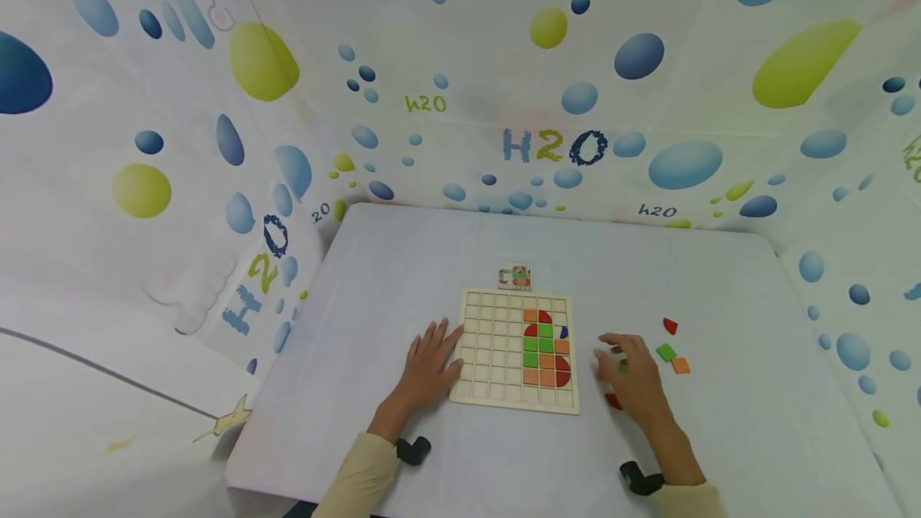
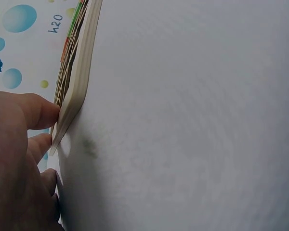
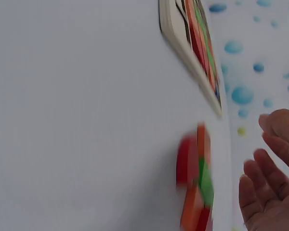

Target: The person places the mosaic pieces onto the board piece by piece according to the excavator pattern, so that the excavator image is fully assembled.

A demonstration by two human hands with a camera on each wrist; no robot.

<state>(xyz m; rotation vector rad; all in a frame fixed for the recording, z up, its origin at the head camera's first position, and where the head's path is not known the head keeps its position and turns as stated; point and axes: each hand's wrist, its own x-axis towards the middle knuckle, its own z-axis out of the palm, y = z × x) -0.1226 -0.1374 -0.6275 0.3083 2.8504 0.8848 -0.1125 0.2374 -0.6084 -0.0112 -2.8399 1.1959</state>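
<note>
A square wooden grid board [image 1: 492, 350] lies on the table, its right part holding orange, green and red pieces plus a dark blue piece [image 1: 564, 332]. My left hand [image 1: 424, 370] rests at the board's left edge with fingers spread; the left wrist view shows fingertips against the board's side. To the right of the board, my right hand [image 1: 633, 378] hovers above loose pieces, fingers loosely bent and apart. Below it show a green piece [image 1: 623, 367] and a red piece [image 1: 613, 401], partly hidden. In the right wrist view nothing appears between the fingers.
Farther right lie a red piece [image 1: 670, 326], a green square [image 1: 666, 352] and an orange square [image 1: 680, 365]. Behind the board is a small pattern card [image 1: 514, 276]. The white table [image 1: 403, 262] meets a dotted backdrop [image 1: 475, 46] at the back.
</note>
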